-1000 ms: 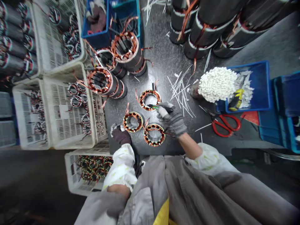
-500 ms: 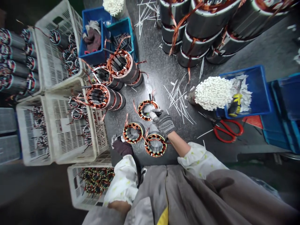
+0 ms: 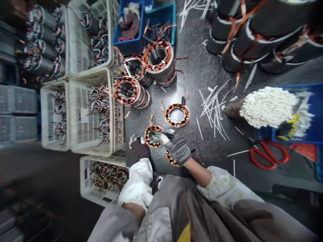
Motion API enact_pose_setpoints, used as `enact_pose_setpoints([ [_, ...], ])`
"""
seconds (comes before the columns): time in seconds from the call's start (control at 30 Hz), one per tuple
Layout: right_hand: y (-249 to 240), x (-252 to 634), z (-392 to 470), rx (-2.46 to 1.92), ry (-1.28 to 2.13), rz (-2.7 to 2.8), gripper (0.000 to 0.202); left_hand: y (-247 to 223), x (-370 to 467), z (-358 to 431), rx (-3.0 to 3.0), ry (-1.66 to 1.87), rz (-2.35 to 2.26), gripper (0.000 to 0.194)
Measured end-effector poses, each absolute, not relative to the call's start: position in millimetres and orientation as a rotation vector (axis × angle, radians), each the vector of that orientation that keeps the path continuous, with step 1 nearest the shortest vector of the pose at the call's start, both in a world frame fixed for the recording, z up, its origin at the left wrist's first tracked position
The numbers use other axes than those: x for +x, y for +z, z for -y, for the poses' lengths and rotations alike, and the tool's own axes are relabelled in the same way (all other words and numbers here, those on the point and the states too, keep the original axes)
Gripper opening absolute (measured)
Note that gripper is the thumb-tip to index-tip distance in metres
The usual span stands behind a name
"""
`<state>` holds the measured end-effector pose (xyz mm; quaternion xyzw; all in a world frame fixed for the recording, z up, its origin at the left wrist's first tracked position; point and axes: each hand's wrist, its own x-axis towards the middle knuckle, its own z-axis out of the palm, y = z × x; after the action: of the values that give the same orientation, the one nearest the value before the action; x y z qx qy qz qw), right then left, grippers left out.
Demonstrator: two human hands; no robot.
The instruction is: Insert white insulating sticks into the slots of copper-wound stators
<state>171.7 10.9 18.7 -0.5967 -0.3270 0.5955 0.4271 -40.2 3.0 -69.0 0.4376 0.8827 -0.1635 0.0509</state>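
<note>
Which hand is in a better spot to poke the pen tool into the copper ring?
Probably the right hand: it grips the pen tool, whose tip sits over the copper ring. The left hand rests at the ring's edge, likely steadying it.

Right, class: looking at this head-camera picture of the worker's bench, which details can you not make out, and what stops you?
- Stator under the right hand: mostly hidden by the glove.
- Tool tip: too small and blurred to tell whether it touches the stator below.
- Left hand: what it grips is hidden by its fingers.
- Big stators: cut off by the top edge.
- Blue bin: cut off by the right edge.
</note>
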Motion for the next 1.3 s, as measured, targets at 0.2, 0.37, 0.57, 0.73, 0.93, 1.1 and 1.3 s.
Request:
enact_pose_setpoints([
  [0.2,10,165,-3,-1.591,1.491,0.967,0.030,-69,-41,3,1.422,-0.403,-2.662,0.037],
  [0.37,24,168,11,-1.616,1.448,1.020,0.034,-69,-39,2,1.413,-0.267,-2.665,0.039],
  [0.57,15,158,13,-1.594,1.525,0.982,0.026,-69,-37,4,1.426,-0.255,-2.660,0.036],
  [0.73,2,152,6,-1.656,1.580,1.017,0.024,-71,-38,5,1.393,-0.148,-2.662,0.037],
  [0.93,2,150,4,-1.695,1.578,1.015,0.020,-76,-42,8,1.457,0.070,-2.642,0.041],
  [1.1,15,160,1,-1.552,1.561,0.849,0.029,-67,-52,13,1.480,0.287,-2.553,0.035],
  [1.3,44,211,1,-1.531,1.558,0.674,0.032,7,-40,50,1.790,0.302,-2.134,0.037],
])
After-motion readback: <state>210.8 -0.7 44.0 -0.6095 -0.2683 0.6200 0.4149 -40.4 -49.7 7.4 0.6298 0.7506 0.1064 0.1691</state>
